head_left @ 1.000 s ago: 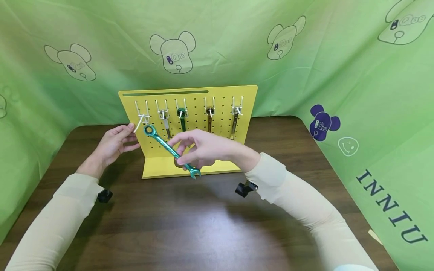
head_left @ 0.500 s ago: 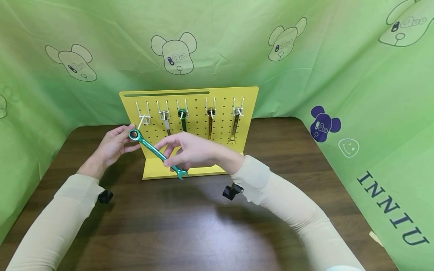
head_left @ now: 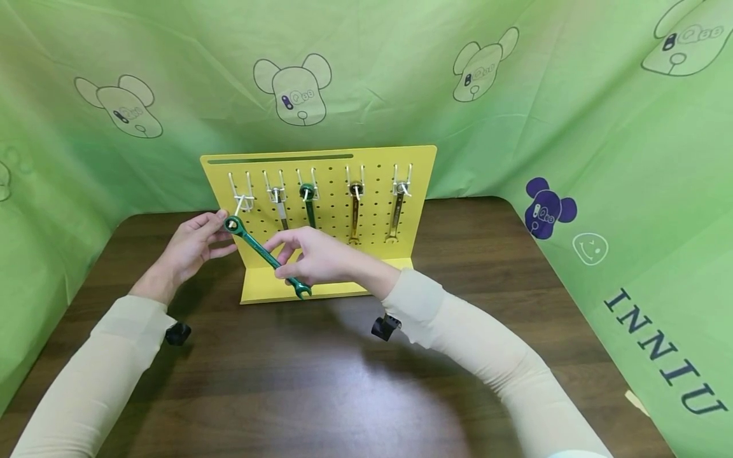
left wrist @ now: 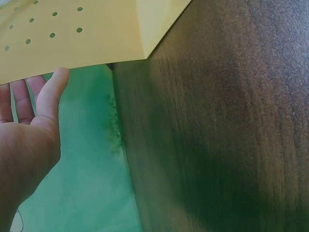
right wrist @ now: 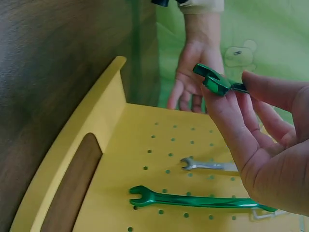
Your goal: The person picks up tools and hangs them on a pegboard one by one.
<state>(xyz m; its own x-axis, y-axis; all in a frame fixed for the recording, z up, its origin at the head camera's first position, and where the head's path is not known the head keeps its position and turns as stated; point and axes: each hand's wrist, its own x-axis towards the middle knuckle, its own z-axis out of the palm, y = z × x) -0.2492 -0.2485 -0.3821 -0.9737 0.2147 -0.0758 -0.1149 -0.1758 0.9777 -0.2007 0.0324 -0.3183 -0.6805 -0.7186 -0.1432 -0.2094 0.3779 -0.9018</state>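
Observation:
In the head view my right hand (head_left: 317, 254) pinches a green combination wrench (head_left: 260, 251) by its shaft, near the open end. The wrench slants, its ring end up and left, and the tip of the leftmost white hook (head_left: 239, 205) shows in the ring's hole. The wrench's open jaw end also shows close by in the right wrist view. My left hand (head_left: 195, 245) holds the left edge of the yellow pegboard (head_left: 338, 222), thumb at the front; in the left wrist view its fingers (left wrist: 21, 101) pass behind the board.
On the other hooks hang a silver wrench (head_left: 280, 210), a second green wrench (right wrist: 193, 200), a bronze-coloured wrench (head_left: 355, 213) and another dark silver wrench (head_left: 397, 213). The board stands on a dark wooden table (head_left: 321, 375), with a green printed curtain (head_left: 389, 95) behind.
My right hand has moved left with the wrench, bringing its ring from in front of the board to the leftmost hook's tip. My left hand has stayed at the board's edge.

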